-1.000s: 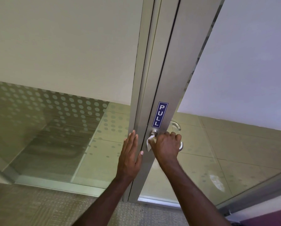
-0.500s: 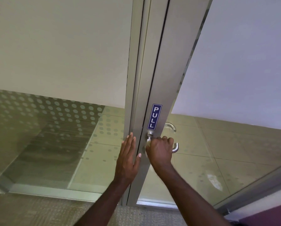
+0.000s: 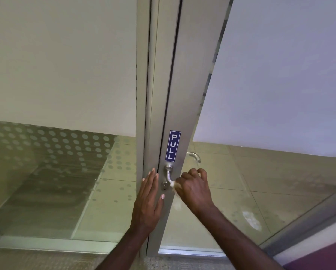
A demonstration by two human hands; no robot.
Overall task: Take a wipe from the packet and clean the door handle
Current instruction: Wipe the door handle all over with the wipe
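Note:
A silver lever door handle point(image 3: 168, 173) juts from the grey metal door stile point(image 3: 184, 106), just under a blue PULL sticker point(image 3: 172, 146). My right hand point(image 3: 195, 189) is closed around the handle's grip with a white wipe point(image 3: 175, 185) bunched inside it; only a corner of the wipe shows at the fist's left. My left hand point(image 3: 150, 199) lies flat with fingers apart against the door edge, left of the round keyhole point(image 3: 164, 185). The wipe packet is not in view.
A fixed glass panel point(image 3: 62, 94), frosted above with a dotted band, stands to the left. The door's own glass point(image 3: 280, 84) is to the right; a second handle point(image 3: 195, 157) shows through it. Grey carpet point(image 3: 36, 260) runs along the bottom.
My right hand has slid right along the handle, uncovering its base and neck. The left hand stays flat on the door edge. The view has shifted slightly.

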